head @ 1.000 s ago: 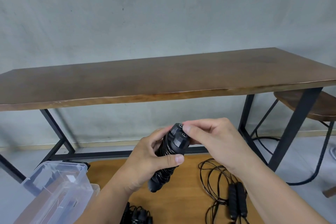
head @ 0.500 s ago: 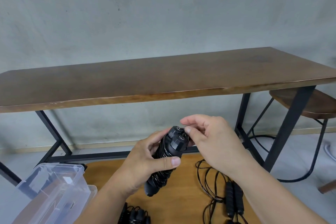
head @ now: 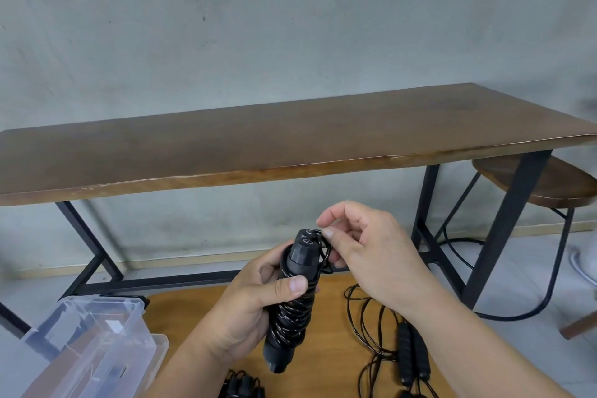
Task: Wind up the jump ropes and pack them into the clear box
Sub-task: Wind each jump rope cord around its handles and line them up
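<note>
At lower centre, our left hand (head: 255, 310) gripped the upright wound jump rope (head: 292, 304); our right hand (head: 361, 255) pinched its cord end beside the top, with the clear box (head: 93, 349) lower left.

We see a dark wood bench (head: 290, 145) w/ black legs by a grey wall (head: 258, 26); round stool (head: 549, 184) at right.

box (head: 87, 342): far left, on floor
loose rope (head: 400, 342): right, on board (head: 326, 362) (wound one held between)
table (head: 258, 145): behind
</note>
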